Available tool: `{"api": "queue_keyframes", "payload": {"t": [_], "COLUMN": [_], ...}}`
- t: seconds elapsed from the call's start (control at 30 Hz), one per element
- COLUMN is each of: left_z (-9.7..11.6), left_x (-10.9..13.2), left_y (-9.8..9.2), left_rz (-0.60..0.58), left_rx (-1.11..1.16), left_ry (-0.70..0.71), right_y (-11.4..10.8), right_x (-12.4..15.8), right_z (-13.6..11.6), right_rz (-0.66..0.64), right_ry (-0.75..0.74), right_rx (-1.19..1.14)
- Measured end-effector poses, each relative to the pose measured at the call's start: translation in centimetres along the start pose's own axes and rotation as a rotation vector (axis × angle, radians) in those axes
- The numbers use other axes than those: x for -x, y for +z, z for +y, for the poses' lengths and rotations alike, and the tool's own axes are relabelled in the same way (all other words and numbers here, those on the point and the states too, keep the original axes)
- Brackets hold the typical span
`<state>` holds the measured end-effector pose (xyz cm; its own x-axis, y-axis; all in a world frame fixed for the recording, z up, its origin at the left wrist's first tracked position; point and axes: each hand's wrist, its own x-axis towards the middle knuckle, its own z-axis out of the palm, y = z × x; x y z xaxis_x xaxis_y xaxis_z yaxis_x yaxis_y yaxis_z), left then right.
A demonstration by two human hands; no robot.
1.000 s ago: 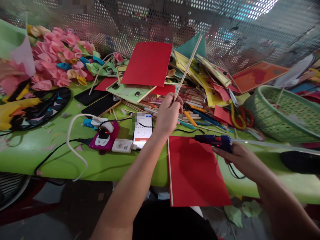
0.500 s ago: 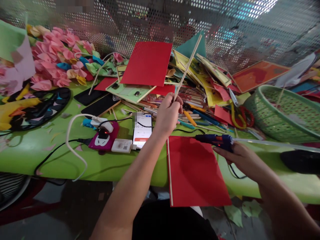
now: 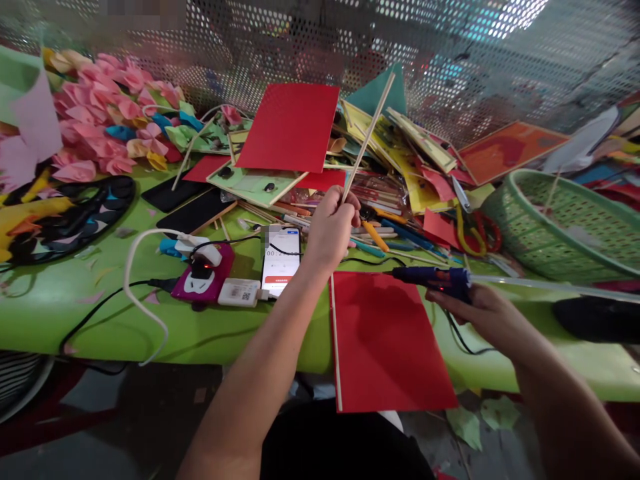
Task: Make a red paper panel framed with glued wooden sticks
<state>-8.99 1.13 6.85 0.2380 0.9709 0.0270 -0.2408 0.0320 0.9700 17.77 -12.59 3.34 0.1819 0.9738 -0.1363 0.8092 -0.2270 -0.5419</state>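
My left hand (image 3: 331, 227) is closed round a thin wooden stick (image 3: 369, 133) that slants up and to the right above the table. My right hand (image 3: 483, 313) grips a blue glue gun (image 3: 434, 278) with a clear glue rod (image 3: 540, 285) sticking out behind it; its nozzle points left over the top edge of a red paper sheet (image 3: 390, 340). That sheet lies on the green table (image 3: 100, 313) and overhangs its front edge, with a thin stick along its left side.
A phone (image 3: 281, 261), a purple power strip (image 3: 203, 280) and a white cable (image 3: 140, 267) lie left of the sheet. Pink paper flowers (image 3: 105, 127), another red sheet (image 3: 293, 127), coloured papers, pencils, scissors (image 3: 477, 230) and a green basket (image 3: 560, 227) crowd the back. A perforated metal screen stands behind.
The view has shifted slightly; both hands keep their hold and stay almost still, the glue gun edging a little right.
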Motion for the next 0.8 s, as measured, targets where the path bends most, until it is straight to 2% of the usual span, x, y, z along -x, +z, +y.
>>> {"api": "queue_keyframes", "payload": {"t": [0.1,0.4,0.57,0.8], "left_z": [-0.1,-1.2,-0.8,-0.4], "left_x": [-0.1,-0.8,-0.4,-0.3], "left_y": [0.0,0.1,0.0,0.1], "left_rz": [0.004,0.018,0.009,0.009], "left_rx": [-0.004,0.011,0.009,0.014], "left_ry": [0.006,0.042,0.029,0.001], "right_y": [0.1,0.4,0.6,0.2], "right_x": [-0.1,0.0,-0.2,-0.1], "right_z": [0.0,0.1,-0.7,-0.3], "right_rz": [-0.049,-0.07,-0.069,-0.037], "right_ry": [0.049,0.098,0.1,0.066], "right_rx": [-0.011,-0.021,-0.014,0.074]}}
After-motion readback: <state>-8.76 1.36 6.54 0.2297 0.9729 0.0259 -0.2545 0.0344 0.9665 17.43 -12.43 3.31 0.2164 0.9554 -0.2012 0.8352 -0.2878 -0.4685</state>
